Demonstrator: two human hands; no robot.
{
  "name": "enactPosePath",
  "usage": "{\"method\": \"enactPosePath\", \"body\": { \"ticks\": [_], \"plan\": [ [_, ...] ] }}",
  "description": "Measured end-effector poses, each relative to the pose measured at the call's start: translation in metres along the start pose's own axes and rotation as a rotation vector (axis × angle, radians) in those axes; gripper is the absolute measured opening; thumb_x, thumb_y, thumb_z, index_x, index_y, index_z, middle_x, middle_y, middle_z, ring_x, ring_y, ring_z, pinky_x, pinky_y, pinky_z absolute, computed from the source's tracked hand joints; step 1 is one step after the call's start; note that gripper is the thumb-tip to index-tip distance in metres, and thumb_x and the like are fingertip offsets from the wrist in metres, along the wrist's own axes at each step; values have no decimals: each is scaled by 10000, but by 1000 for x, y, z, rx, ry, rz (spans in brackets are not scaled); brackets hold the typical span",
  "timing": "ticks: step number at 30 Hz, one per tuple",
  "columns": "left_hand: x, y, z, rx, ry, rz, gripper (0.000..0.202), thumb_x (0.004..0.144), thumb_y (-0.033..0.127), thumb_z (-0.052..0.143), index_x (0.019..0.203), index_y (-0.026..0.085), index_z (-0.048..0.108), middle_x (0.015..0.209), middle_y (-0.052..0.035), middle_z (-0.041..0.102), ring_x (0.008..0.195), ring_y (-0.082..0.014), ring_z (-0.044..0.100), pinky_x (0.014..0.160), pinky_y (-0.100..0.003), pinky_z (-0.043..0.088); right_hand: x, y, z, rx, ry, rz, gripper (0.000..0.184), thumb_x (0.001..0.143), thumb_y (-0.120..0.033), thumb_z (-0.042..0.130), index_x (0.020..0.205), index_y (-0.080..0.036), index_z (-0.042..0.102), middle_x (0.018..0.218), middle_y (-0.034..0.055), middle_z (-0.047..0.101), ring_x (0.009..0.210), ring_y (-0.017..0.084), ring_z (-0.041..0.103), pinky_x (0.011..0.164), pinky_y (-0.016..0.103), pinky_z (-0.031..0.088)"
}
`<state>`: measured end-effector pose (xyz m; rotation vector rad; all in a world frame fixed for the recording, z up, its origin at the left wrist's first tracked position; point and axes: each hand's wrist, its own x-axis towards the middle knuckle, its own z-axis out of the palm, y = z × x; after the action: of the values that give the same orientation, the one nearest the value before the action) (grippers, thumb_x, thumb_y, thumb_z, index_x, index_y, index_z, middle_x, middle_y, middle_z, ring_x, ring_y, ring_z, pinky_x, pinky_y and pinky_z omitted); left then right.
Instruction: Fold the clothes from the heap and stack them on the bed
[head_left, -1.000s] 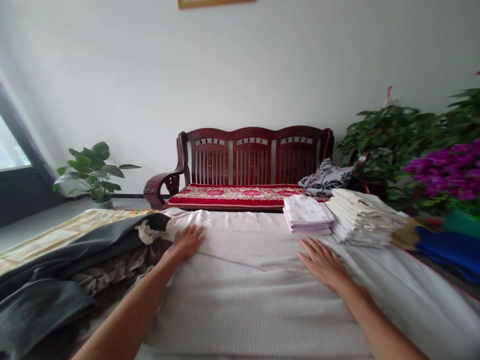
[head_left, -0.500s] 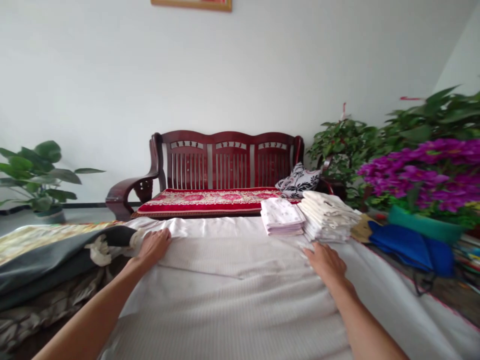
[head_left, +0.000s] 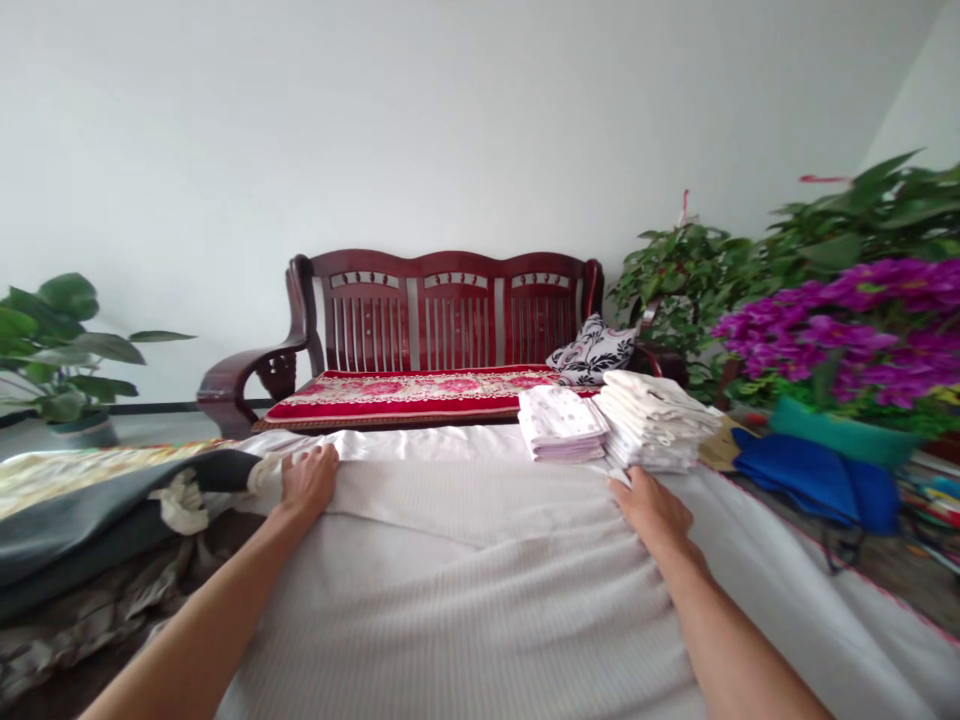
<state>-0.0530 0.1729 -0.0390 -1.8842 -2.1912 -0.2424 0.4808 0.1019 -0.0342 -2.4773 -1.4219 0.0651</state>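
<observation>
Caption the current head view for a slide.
Left hand and right hand at the far edge of a striped cloth, with folded stacks beyond the right hand and a wooden bench behind.

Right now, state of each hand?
Left hand: at far left edge of the striped cloth; grip hidden, can't tell.
Right hand: closed, pinching the striped cloth's far right edge.

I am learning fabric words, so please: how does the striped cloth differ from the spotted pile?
The striped cloth is spread wide; the spotted pile is folded small. The striped cloth has fine lines, the spotted pile small greyish marks. The left hand and right hand are at the striped cloth's far edge; neither holds the spotted pile. Both are pale fabric.
</observation>
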Motion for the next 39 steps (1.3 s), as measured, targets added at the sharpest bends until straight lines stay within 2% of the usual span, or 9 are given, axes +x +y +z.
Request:
{"method": "enactPosePath", "body": {
  "ticks": [4, 7, 10, 15, 18, 21, 25, 30, 39],
  "plan": [
    [-15, 18, -11, -116, 63, 86, 303, 954, 109, 388, 1095, 162, 650, 1126, -142, 711, 1117, -330, 615, 1105, -536, 275, -14, -10, -5, -158, 149, -110, 431, 982, -420, 387, 1201, -170, 661, 1210, 200, 670, 1135, 349, 627, 924, 472, 460],
    [-36, 49, -14, -251, 36, 260, 293, 976, 164, 419, 1131, 164, 667, 1166, -127, 712, 1143, -294, 628, 1107, -453, 345, -35, -29, -11, -275, 209, -292, 372, 978, -356, 420, 1159, -150, 672, 1199, 208, 661, 1151, 357, 596, 966, 490, 431],
    [-60, 81, -8, -315, -48, 424, 355, 1024, 307, 396, 1276, 222, 632, 1326, -76, 668, 1257, -237, 588, 1097, -344, 400, -58, -48, -9, -227, 163, -485, 413, 988, -384, 403, 1261, -174, 632, 1292, 184, 643, 1192, 330, 576, 1015, 480, 419],
    [-83, 94, -7, -275, -153, 471, 489, 1028, 410, 408, 1490, 256, 458, 1620, -84, 375, 1501, -292, 317, 1217, -492, 239, -75, -45, 14, -177, -58, -663, 523, 1000, -397, 357, 1476, -208, 462, 1551, 126, 465, 1441, 281, 391, 1153, 482, 332],
    [-88, 85, -20, -296, -152, 359, 437, 1010, 318, 441, 1419, 203, 542, 1546, -142, 475, 1444, -312, 406, 1190, -514, 275, -79, -30, 10, -147, -7, -643, 484, 976, -365, 425, 1414, -185, 525, 1535, 143, 476, 1418, 293, 424, 1148, 469, 349],
    [-100, 83, -36, -381, -127, 346, 343, 985, 244, 450, 1238, 194, 676, 1319, -126, 666, 1256, -263, 582, 1113, -416, 390, -102, -21, -11, 24, 80, -752, 302, 950, -325, 493, 1173, -213, 663, 1283, 116, 657, 1209, 264, 587, 1036, 397, 441],
    [-127, 104, -53, -575, -139, 471, 311, 986, 310, 468, 1036, 218, 761, 1070, -75, 748, 1024, -217, 671, 978, -324, 474, -158, -20, -34, 236, -91, -1011, 99, 899, -282, 604, 850, -236, 677, 873, 16, 686, 876, 184, 633, 788, 293, 466],
    [-147, 146, -65, -562, -253, 544, 253, 919, 325, 567, 999, 245, 793, 1002, -61, 772, 982, -223, 684, 911, -298, 487, -204, -23, -33, 153, -218, -1103, 97, 821, -303, 741, 851, -232, 682, 878, 3, 678, 871, 187, 606, 768, 291, 417],
    [-149, 176, -57, -506, -253, 445, 182, 874, 246, 581, 918, 213, 755, 948, -69, 757, 927, -229, 678, 828, -300, 489, -208, -10, -31, 167, -271, -1251, 121, 913, -201, 634, 792, -208, 631, 813, -6, 651, 818, 165, 572, 753, 289, 376]
  ]
}}
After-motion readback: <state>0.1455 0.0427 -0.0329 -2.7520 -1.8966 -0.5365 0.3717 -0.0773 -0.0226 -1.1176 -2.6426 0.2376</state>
